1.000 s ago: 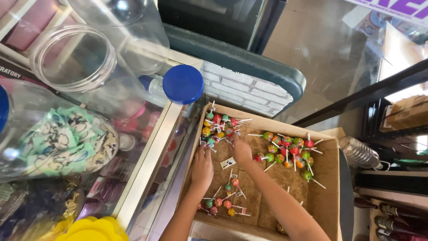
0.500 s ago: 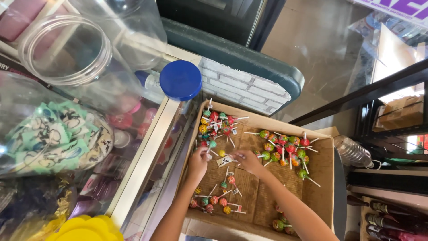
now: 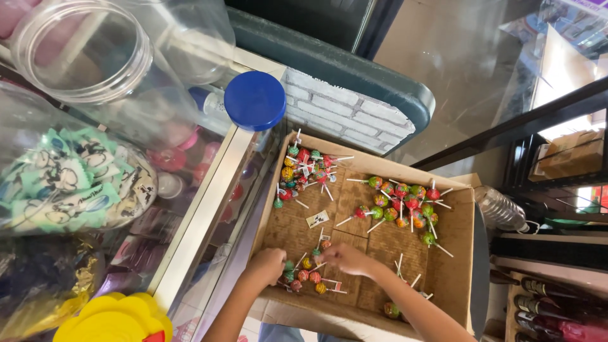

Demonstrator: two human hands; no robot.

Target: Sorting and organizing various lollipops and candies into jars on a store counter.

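two hands at a small heap of lollipops (image 3: 305, 275) in the near left corner of a shallow cardboard box (image 3: 453, 278).
left hand (image 3: 268, 264) is curled at the heap's left edge and right hand (image 3: 342, 257) at its right; what either grips i cannot tell. more lollipops lie in a far left cluster (image 3: 303, 172) and a far right cluster (image 3: 404, 204); a small white card (image 3: 317, 219) lies between. a blue lid (image 3: 254, 101) sits on the glass counter (image 3: 209, 190) beside an open clear jar (image 3: 82, 57).
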